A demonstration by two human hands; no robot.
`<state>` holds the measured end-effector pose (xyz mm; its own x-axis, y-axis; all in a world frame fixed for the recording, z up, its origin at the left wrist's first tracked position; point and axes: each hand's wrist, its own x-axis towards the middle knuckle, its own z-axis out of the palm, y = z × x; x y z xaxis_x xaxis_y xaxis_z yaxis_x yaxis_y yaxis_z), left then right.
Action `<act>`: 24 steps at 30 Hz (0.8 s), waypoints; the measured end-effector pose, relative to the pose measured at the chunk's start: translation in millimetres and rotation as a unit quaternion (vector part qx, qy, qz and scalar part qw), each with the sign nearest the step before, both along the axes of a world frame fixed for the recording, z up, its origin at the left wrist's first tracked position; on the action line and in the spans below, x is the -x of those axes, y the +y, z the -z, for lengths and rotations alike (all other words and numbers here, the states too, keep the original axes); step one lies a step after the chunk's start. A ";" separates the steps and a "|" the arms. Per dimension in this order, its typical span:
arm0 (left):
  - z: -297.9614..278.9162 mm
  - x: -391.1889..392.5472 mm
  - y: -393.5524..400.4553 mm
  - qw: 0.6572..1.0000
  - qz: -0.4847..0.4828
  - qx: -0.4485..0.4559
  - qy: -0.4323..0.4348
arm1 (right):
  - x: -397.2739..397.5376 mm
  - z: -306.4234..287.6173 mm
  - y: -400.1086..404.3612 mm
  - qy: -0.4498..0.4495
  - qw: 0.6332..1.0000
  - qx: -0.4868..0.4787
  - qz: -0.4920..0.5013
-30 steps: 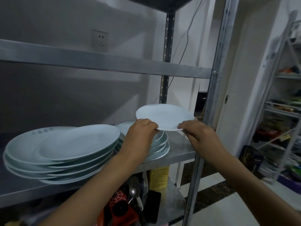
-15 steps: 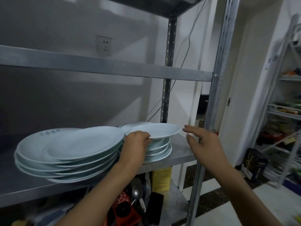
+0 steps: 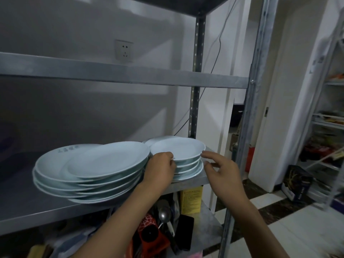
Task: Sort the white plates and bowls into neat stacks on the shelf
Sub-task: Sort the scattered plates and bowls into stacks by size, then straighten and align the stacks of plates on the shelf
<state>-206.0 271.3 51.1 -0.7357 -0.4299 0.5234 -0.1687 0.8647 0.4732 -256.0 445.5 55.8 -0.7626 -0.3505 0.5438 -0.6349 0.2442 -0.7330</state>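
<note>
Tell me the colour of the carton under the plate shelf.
Yellow carton, seen in the head view.

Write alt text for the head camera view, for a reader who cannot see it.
A person's left hand grips the rim of the top dish on a small stack of white dishes on a metal shelf, while the right hand hovers open beside it. A larger, uneven stack of white plates sits to the left.

Person, seen from head height: two bare forearms, no sleeves visible up to the frame edge. Left hand (image 3: 161, 169) and right hand (image 3: 224, 173) bare; no gloves, rings, watch or wristbands seen. Fingernails short, unpainted where visible.
</note>
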 end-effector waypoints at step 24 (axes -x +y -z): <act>89.3 -202.5 -43.5 0.856 -0.133 -0.253 0.431 | -116.7 103.9 -134.4 -0.324 0.898 0.246 -0.166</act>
